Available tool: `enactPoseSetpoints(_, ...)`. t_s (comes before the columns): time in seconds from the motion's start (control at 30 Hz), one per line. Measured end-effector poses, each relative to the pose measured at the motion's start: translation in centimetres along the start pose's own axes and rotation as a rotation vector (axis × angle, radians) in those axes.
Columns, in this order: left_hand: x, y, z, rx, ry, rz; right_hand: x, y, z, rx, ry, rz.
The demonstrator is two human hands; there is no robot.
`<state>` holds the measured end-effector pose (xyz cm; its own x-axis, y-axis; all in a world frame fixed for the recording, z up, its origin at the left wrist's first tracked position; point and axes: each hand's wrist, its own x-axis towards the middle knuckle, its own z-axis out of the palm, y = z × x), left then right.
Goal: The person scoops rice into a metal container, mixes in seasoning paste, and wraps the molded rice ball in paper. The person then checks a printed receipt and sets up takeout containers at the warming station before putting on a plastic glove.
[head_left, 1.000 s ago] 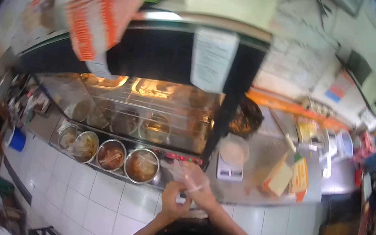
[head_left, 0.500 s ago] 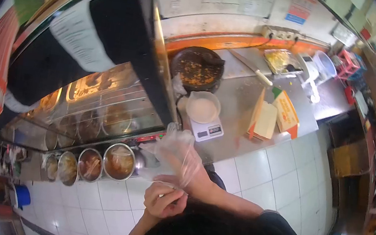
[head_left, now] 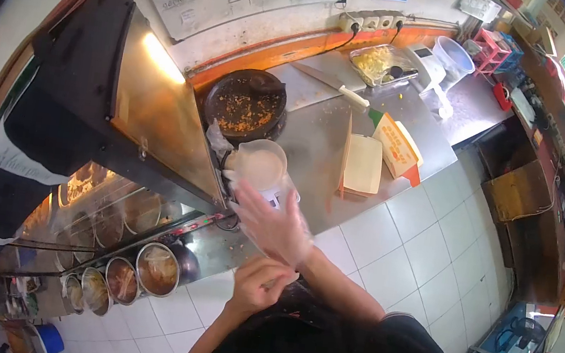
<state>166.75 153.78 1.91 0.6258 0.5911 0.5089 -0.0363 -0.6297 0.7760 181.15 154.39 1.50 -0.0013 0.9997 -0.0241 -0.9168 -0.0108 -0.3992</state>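
My right hand (head_left: 279, 226) is inside a clear, thin plastic glove (head_left: 267, 210), with the fingers stretched and spread. It is raised in front of the kitchen scale (head_left: 272, 197), which bears a pale plastic bowl (head_left: 261, 166) and is partly hidden by the fingers. At the right wrist, my left hand (head_left: 260, 285) is closed, its fingers pinching the glove's cuff. What lies within the left fingers is mostly hidden. To the right on the steel counter stand two open paper food boxes (head_left: 364, 163) (head_left: 398, 149).
A dark round pan (head_left: 245, 106) with browned bits sits behind the bowl. A knife (head_left: 351, 96) lies near a clear tray of yellow food (head_left: 377, 66). At left are a glass display case (head_left: 160, 123) and several metal pots (head_left: 158, 269).
My right hand has gone deeper into the glove, and its fingers have spread. The loose, baggy plastic now fits closer. My view has turned, bringing the counter leftward and the case door into sight.
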Motion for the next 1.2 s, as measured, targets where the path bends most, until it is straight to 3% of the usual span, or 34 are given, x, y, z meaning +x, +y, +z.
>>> enactPoseSetpoints(0.1,1.1,0.0,2.3,-0.083,-0.198,0.03,-0.2,-0.1,-1.8,-0.239,0.148,-0.154)
enactPoseSetpoints(0.2,1.8,-1.4,3.4,-0.187,-0.285,-0.065,-0.6,-1.4,-3.6,-0.2,0.314,-0.009)
enactPoseSetpoints(0.27,2.0,-0.5,3.7,-0.177,-0.218,-0.165,-0.2,-1.9,-6.6,-0.672,0.436,0.099)
enactPoseSetpoints(0.33,2.7,-0.7,3.3,-0.126,-0.05,-0.236,0.0,-4.9,-3.2,-1.269,0.557,0.175)
enactPoseSetpoints(0.37,2.1,-1.0,3.5,-0.176,-0.063,-0.273,-0.2,-3.6,-7.2,-0.764,0.618,0.171)
enactPoseSetpoints(0.4,1.6,-1.5,3.7,-0.24,-0.078,-0.301,0.5,-4.2,-4.9,-0.76,0.664,0.21)
enactPoseSetpoints(0.43,0.9,-1.9,3.0,-0.235,-0.061,-0.393,0.5,-3.3,-9.1,-1.172,0.34,0.147)
enactPoseSetpoints(0.47,-0.2,-2.4,2.9,-0.257,-0.052,-0.48,0.7,-2.4,-13.3,-1.75,0.028,-0.076)
enactPoseSetpoints(0.5,-2.5,-4.7,3.7,-0.131,0.033,-0.515,0.9,-1.4,-17.5,-2.087,-0.161,-0.421)
enactPoseSetpoints(0.53,-3.8,-4.7,3.2,-0.059,0.15,-0.571,1.3,-1.1,-16.8,-1.915,-0.22,-0.153)
enactPoseSetpoints(0.57,-5.7,-4.6,2.4,0.006,0.255,-0.627,1.2,-0.1,-15.7,-1.973,-0.354,0.009)
enactPoseSetpoints(0.6,-10.0,-6.6,3.6,-0.132,0.417,-0.868,1.2,0.9,-14.4,-2.015,-0.503,0.175)
enactPoseSetpoints(0.63,-15.6,-8.4,3.7,-0.02,0.387,-1.079,1.3,2.0,-13.0,-2.036,-0.653,0.335)
enactPoseSetpoints(0.67,-21.1,-8.7,4.5,0.047,0.54,-1.146,1.4,4.4,-14.2,-1.963,-0.66,0.597)
enactPoseSetpoints(0.7,-25.2,-7.2,4.9,-0.193,0.779,-1.355,0.9,6.5,-16.0,-1.889,-0.78,0.591)
enactPoseSetpoints(0.73,-29.3,-4.7,5.4,-0.263,0.946,-1.43,0.5,8.6,-17.6,-1.806,-0.895,0.588)
enactPoseSetpoints(0.77,-39.4,-6.1,10.6,-0.16,1.111,-1.336,-0.9,9.7,-18.0,-1.717,-1.135,0.312)
enactPoseSetpoints(0.8,-46.1,-4.7,13.9,-0.097,1.042,-1.591,-1.1,11.1,-16.7,-1.747,-1.131,0.293)
enactPoseSetpoints(0.83,-51.1,-2.4,16.3,-0.132,1.021,-1.775,-1.0,12.9,-14.1,-1.644,-1.087,0.442)
enactPoseSetpoints(0.9,-59.1,2.7,20.4,-0.326,1.077,-2.006,-2.5,16.2,-9.6,-1.679,-1.05,0.427)
enactPoseSetpoints(1.0,-66.2,9.1,25.3,-0.546,1.26,-2.047,-4.1,22.1,-7.2,-1.763,-0.946,0.369)
enactPoseSetpoints(1.1,-70.1,12.5,28.9,-0.672,1.522,-1.935,-5.8,29.9,-15.4,-2.061,-0.793,0.268)
enactPoseSetpoints(1.13,-70.6,12.8,29.7,-0.714,1.64,-1.864,-5.5,32.2,-22.7,-2.207,-0.928,0.232)
enactPoseSetpoints(1.17,-71.4,12.7,30.3,-0.73,1.766,-1.768,-4.8,34.4,-31.0,-2.408,-1.35,-0.059)
enactPoseSetpoints(1.2,-72.3,12.8,30.3,-0.739,1.896,-1.664,-6.5,38.2,-30.1,-2.351,-1.479,-0.053)
